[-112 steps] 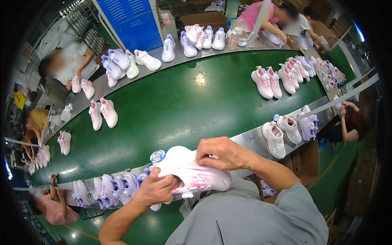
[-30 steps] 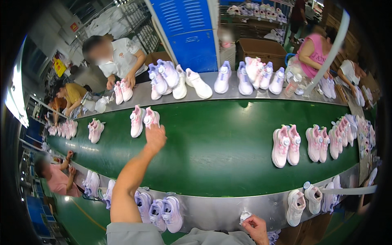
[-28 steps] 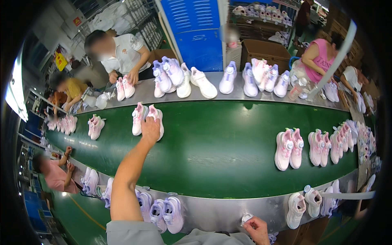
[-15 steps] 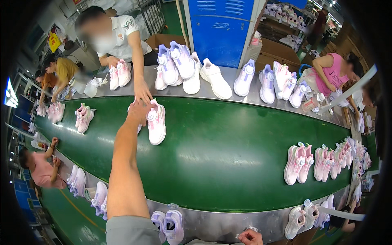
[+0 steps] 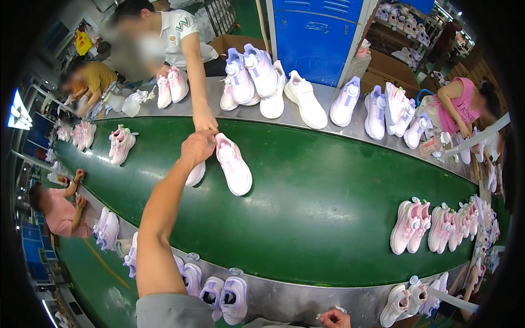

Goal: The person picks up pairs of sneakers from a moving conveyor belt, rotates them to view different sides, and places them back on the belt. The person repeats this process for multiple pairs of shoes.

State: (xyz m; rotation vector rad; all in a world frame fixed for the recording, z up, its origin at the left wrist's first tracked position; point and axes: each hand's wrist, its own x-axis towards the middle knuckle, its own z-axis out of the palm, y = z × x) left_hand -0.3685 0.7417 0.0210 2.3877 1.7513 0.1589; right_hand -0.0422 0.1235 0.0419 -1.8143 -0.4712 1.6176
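Note:
My left hand (image 5: 198,147) reaches far across the green conveyor belt, its fingers curled at the heels of a pair of white-and-pink sneakers. The right sneaker (image 5: 234,167) of the pair stands with its toe toward me. Most of the left sneaker (image 5: 196,174) is hidden under my hand and wrist. A co-worker's hand (image 5: 205,117) meets my fingertips from the far side, at the heels. At the near metal edge my right hand (image 5: 334,317) is closed, with a small crumpled white piece (image 5: 321,315), perhaps tissue, at its fingers.
Several sneakers (image 5: 306,101) line the far metal ledge (image 5: 350,131). Pink pairs (image 5: 404,227) stand at the belt's right, another pair (image 5: 121,145) at its left. Lilac sneakers (image 5: 234,299) sit on the near ledge. Co-workers sit around; a blue cabinet (image 5: 314,44) stands behind.
The view has shifted, so most things appear farther right. The pair's right sneaker has turned, its toe swinging to the right. The co-worker's hand has drawn slightly back and its fingers have closed up.

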